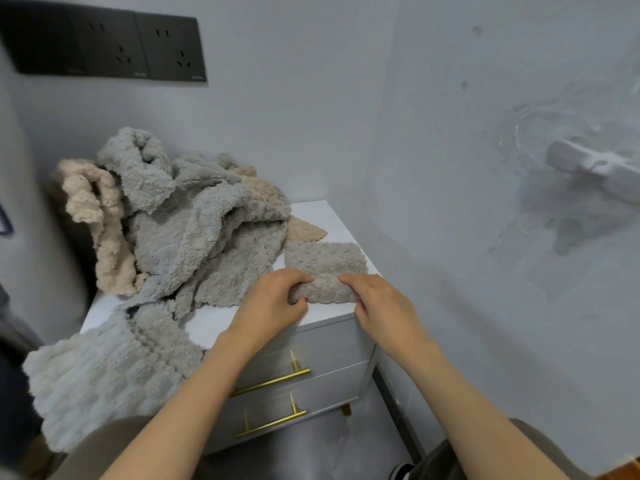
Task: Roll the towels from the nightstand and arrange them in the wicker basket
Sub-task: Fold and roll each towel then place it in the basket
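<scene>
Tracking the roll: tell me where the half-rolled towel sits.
Head view: the half-rolled towel lies on the nightstand, front right corner, gripped by the left hand and right hand, right of the towel pile.

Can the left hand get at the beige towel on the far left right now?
Probably not yet: the left hand grips the grey roll. Freed, it likely could; the beige towel hangs exposed there.

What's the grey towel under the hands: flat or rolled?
The grey towel is part-rolled: left hand and right hand grip its rolled near end; far half flat.
</scene>
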